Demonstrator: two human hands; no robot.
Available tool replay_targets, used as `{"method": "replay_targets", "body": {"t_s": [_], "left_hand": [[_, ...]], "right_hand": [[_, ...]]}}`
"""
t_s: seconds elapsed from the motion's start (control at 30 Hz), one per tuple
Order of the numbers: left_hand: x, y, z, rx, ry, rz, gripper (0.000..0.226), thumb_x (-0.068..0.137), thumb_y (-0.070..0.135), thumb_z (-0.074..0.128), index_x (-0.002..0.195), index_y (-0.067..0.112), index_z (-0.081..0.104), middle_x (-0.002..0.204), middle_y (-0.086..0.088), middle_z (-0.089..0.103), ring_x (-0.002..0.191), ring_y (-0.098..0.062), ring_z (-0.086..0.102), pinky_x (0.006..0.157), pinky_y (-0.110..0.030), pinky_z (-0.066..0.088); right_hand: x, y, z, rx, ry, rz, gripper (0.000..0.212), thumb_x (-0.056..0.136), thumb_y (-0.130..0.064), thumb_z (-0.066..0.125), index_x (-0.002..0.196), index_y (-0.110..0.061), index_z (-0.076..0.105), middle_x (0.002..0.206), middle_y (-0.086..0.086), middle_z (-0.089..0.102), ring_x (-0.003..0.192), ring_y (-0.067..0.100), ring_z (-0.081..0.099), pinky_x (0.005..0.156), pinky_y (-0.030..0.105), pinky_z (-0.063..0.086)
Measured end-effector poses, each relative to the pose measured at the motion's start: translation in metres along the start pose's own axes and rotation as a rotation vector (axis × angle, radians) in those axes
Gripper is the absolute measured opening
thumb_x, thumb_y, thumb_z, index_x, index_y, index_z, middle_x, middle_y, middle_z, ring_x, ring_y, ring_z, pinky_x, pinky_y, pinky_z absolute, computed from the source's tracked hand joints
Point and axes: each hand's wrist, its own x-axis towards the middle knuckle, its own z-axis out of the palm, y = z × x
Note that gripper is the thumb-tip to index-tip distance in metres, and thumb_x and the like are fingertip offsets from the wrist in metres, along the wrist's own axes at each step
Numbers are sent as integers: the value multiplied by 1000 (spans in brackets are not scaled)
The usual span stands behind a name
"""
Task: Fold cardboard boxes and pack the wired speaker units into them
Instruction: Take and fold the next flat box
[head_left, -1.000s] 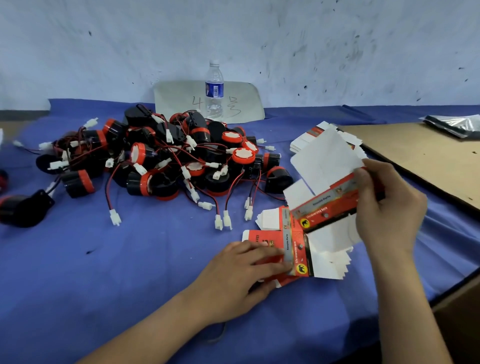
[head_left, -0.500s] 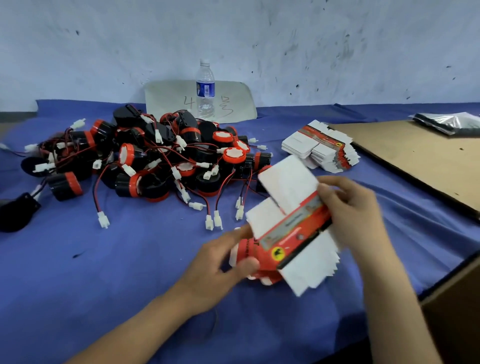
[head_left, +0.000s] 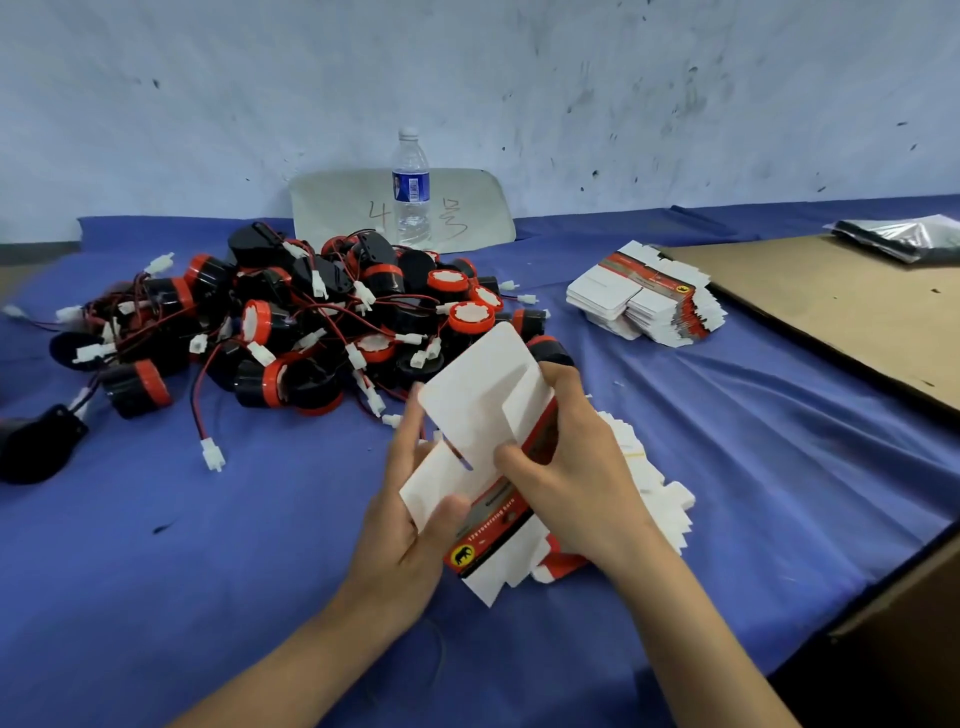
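Note:
A flat box blank (head_left: 480, 415), white inside with a red printed band, is held up between both hands above the blue cloth. My left hand (head_left: 410, 525) grips its lower left edge, thumb on the white face. My right hand (head_left: 576, 467) grips its right side, thumb pressed on the middle. Under my right hand lies a fanned stack of more blanks (head_left: 654, 499). A heap of black and red wired speaker units (head_left: 291, 332) with white plugs sits behind, to the left.
A second stack of flat blanks (head_left: 644, 301) lies at the right rear. A water bottle (head_left: 410, 187) stands before a marked card (head_left: 467, 208) at the wall. A brown cardboard sheet (head_left: 841, 312) with a silver bag (head_left: 904, 239) covers the right side.
My right hand has carried one blank off the stack and toward me. My left hand left the stack and took the blank's lower left edge. The blank now stands more upright.

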Motion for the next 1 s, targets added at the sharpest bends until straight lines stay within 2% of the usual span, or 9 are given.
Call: {"method": "replay_targets", "body": {"t_s": [0.17, 0.27, 0.37, 0.47, 0.53, 0.63, 0.73, 0.87, 1.0], "left_hand": [[8, 8, -4, 37, 240, 88, 99, 72, 53, 69, 141, 54, -1, 148, -1, 37, 122, -34, 53, 90, -36, 52], [13, 5, -11, 180, 399, 116, 96, 70, 43, 61, 144, 44, 0, 157, -4, 19, 127, -17, 50, 97, -34, 50], [16, 7, -14, 109, 410, 65, 100, 67, 65, 69, 144, 46, 8, 149, 5, 32, 115, -14, 59, 81, -25, 56], [18, 2, -16, -27, 345, 75, 76, 81, 65, 58, 144, 38, 25, 142, 27, 41, 127, -3, 50, 93, -27, 52], [17, -2, -18, -75, 294, 33, 63, 82, 68, 51, 140, 44, 39, 148, 21, 38, 134, -18, 45, 101, -40, 46], [14, -8, -21, -17, 266, 78, 52, 93, 34, 45, 144, 27, 38, 144, 24, 40, 113, -12, 61, 74, -20, 54], [19, -5, -21, 338, 222, 203, 71, 83, 2, 47, 140, 43, 37, 154, 10, 23, 130, -18, 46, 85, -18, 51], [18, -6, -20, 605, -3, 382, 93, 83, 54, 65, 152, 36, 6, 159, -5, 7, 148, -16, 9, 115, -19, 17], [16, -7, -18, 444, -43, 370, 93, 71, 55, 75, 146, 29, 27, 153, -3, 27, 142, -13, 27, 110, -19, 30]], "right_hand": [[-11, -18, -12, 375, -437, -50, 30, 87, -22, 47, 101, -38, 69, 88, -23, 68, 84, -5, 61, 76, 12, 45], [-17, -22, 0, 592, -641, 74, 32, 94, -36, 44, 83, -45, 73, 89, -24, 71, 86, -9, 63, 81, 10, 46], [-11, -18, 9, 835, -455, 305, 26, 90, -43, 51, 103, -36, 72, 106, 0, 73, 99, 17, 69, 94, 38, 52], [1, -5, 4, 1012, -225, 417, 24, 95, -35, 50, 112, -43, 66, 106, 4, 72, 90, 23, 71, 80, 40, 56], [6, 2, 0, 1096, -106, 518, 23, 95, -34, 53, 113, -39, 67, 109, 4, 72, 89, 23, 71, 76, 40, 57], [13, 9, -5, 1201, -15, 672, 27, 91, -34, 62, 117, -30, 66, 109, 8, 72, 85, 26, 72, 70, 39, 59], [14, 12, -11, 1188, -70, 636, 33, 73, -33, 70, 104, -25, 70, 92, 6, 75, 69, 20, 72, 56, 29, 57], [11, 12, -12, 885, -164, 577, 22, 85, -44, 62, 89, -24, 70, 73, 4, 74, 57, 19, 70, 49, 30, 55], [8, 7, -7, 497, -243, 465, 46, 92, -63, 36, 112, -36, 67, 110, -2, 70, 87, 18, 67, 77, 39, 54]]}}
